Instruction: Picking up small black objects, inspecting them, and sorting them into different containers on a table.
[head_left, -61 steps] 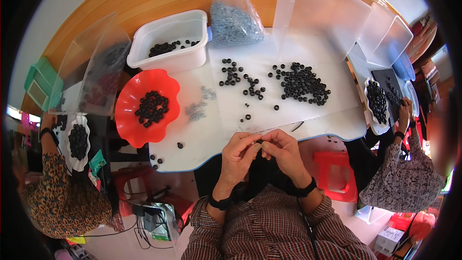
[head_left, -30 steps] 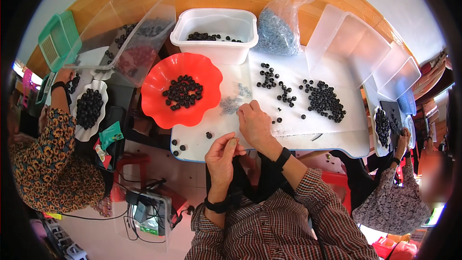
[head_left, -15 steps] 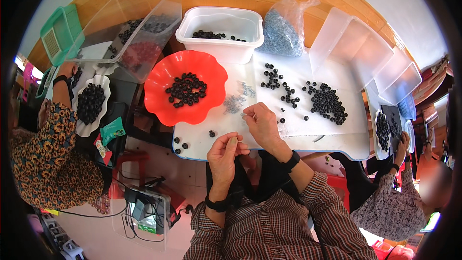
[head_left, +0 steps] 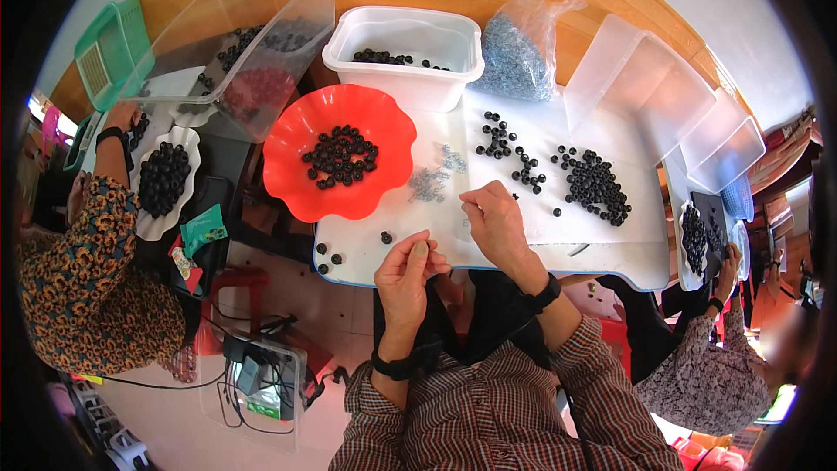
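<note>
My left hand [head_left: 404,283] is closed in a pinch at the table's front edge; whatever lies between thumb and fingers is too small to make out. Slightly farther in and to the right, my right hand [head_left: 495,225] hovers over the white table [head_left: 540,249], thumb and forefinger pressed together, their content hidden. Just beyond it lies a scatter of small clear bluish pieces [head_left: 429,183]. The red scalloped bowl [head_left: 292,187] on the left holds many round black beads [head_left: 342,155]. More black beads [head_left: 597,185] are heaped at the right, with a looser group [head_left: 497,135] nearer the middle.
At the back stand a white tub [head_left: 392,83] with black beads and a plastic bag [head_left: 516,52] of bluish pieces. Clear bins [head_left: 641,78] stand back right. Co-workers sit left [head_left: 96,270] and right [head_left: 706,375]. A few beads [head_left: 323,258] lie by the front left edge.
My right hand has shifted to the right, away from the scattered clear pieces. My left hand stays nearly in place, still pinched. The whole view has shifted slightly.
</note>
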Demonstrator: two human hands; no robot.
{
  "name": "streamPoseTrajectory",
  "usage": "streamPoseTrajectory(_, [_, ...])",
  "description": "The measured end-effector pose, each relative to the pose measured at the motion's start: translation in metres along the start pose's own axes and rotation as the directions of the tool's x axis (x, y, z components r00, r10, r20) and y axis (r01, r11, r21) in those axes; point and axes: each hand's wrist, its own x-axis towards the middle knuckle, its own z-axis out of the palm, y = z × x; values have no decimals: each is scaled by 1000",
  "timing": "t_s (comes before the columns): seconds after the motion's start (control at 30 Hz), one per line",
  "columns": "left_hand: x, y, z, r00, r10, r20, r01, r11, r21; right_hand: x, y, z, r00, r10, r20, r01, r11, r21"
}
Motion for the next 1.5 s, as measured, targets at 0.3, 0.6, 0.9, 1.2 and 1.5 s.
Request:
streamPoseTrajectory(0.3, [0, -1, -2, 999, 11, 34, -11, 1000, 2, -22, -15, -7, 986, 69, 152, -20, 952, -304])
streamPoseTrajectory(0.6, [-2, 1, -5, 998, -19, 64, 20, 999, -26, -25, -7, 0, 1000, -2, 4, 2, 999, 48])
streamPoseTrajectory(0.9, [-2, 3, -4, 994, -92, 56, 97, 992, -87, -32, -22, -19, 923, 247, 295, -385, 600, 701])
streamPoseTrajectory(1.2, [-3, 4, -4, 985, -114, 126, 133, 979, -155, -43, -30, -17, 937, 174, 303, -347, 573, 742])
streamPoseTrajectory(1.5, [-4, 4, -1, 989, -105, 105, 118, 985, -127, -48, -32, -9, 939, 143, 314, -342, 511, 789])
